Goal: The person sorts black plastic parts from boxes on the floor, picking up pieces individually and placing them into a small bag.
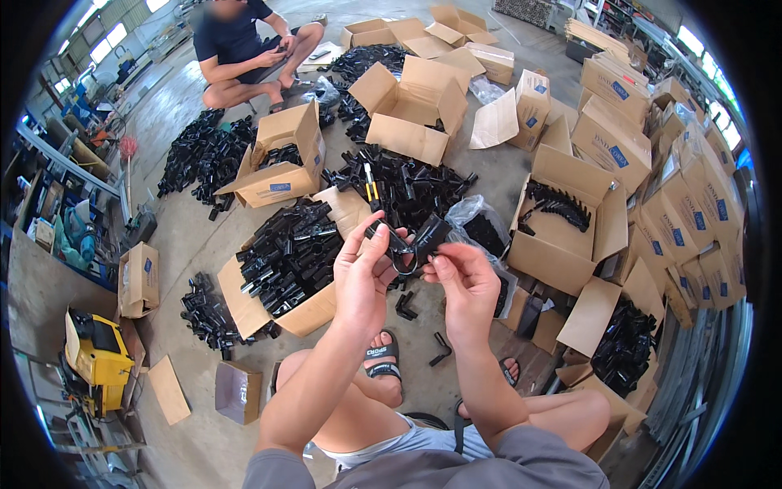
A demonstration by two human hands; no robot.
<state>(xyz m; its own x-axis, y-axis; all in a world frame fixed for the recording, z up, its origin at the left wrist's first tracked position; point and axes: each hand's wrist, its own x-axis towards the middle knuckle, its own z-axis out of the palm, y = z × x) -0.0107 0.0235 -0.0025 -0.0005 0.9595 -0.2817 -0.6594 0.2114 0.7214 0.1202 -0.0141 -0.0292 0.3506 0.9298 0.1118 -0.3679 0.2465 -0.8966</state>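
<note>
In front of me, my left hand (362, 273) is closed on a glossy black angled pipe-like part (428, 236), gripping its left arm. A thin black loop hangs under the part. My right hand (464, 285) is closed in a pinch at the part's lower right, by a tiny dark piece mostly hidden by the fingertips. Just beyond my left fingertips is a slim yellow and black tool (372, 189) with a pale end; I cannot tell if the hand touches it. Behind my hands lies a heap of similar black parts (407, 183).
An open carton (314, 314) full of black parts stands left of my hands. Another open carton (554, 253) holds a row of them at right. Cartons are stacked (684, 204) far right. A person (252, 57) sits at the far left. A yellow machine (102, 359) stands at lower left.
</note>
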